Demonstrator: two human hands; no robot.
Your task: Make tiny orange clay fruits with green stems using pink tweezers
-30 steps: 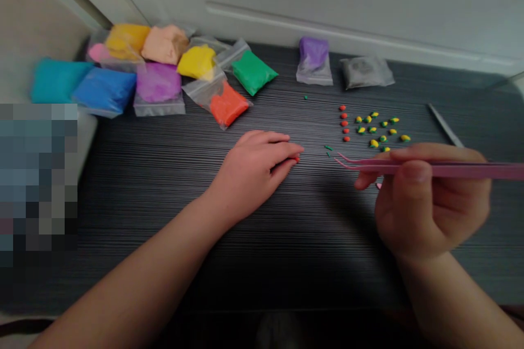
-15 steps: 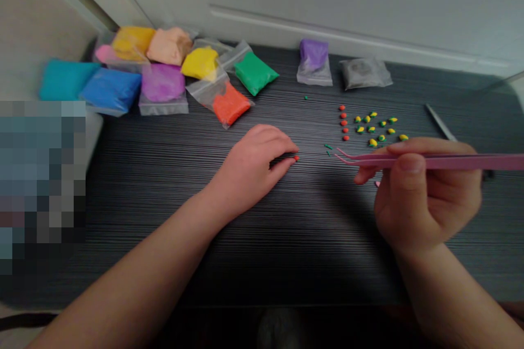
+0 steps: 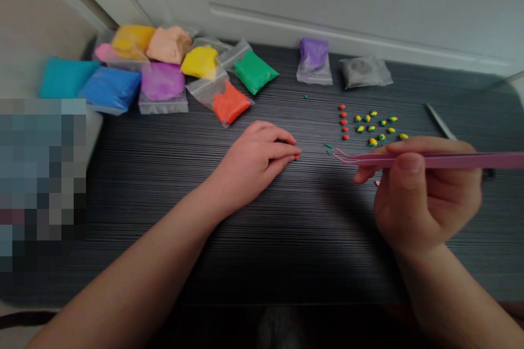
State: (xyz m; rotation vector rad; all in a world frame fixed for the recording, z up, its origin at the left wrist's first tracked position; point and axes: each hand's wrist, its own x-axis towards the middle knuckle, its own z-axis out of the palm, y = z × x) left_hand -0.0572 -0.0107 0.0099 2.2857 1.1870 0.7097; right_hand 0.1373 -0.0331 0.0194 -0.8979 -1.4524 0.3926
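Note:
On the dark ribbed table, my left hand (image 3: 258, 164) has its thumb and index fingertips closed at a tiny orange clay ball (image 3: 297, 157). My right hand (image 3: 426, 191) is closed around pink tweezers (image 3: 450, 161), whose bent tips are slightly apart and point left. Thin green clay strips (image 3: 328, 146) lie just beyond those tips. Past them, several orange clay pieces (image 3: 343, 122) form a column. Several small yellow clay pieces with green bits (image 3: 371, 128) are scattered to the right, some close to my right fingers.
Bags of coloured clay line the back left, among them an orange bag (image 3: 230, 102), a green bag (image 3: 254, 72) and a blue bag (image 3: 110, 90). A purple bag (image 3: 314, 54) and a grey bag (image 3: 365, 72) lie at the back. A metal blade-like tool (image 3: 440, 120) lies right.
My left index finger has come down toward the thumb, closing the gap at the orange ball. The right hand and tweezers have barely moved.

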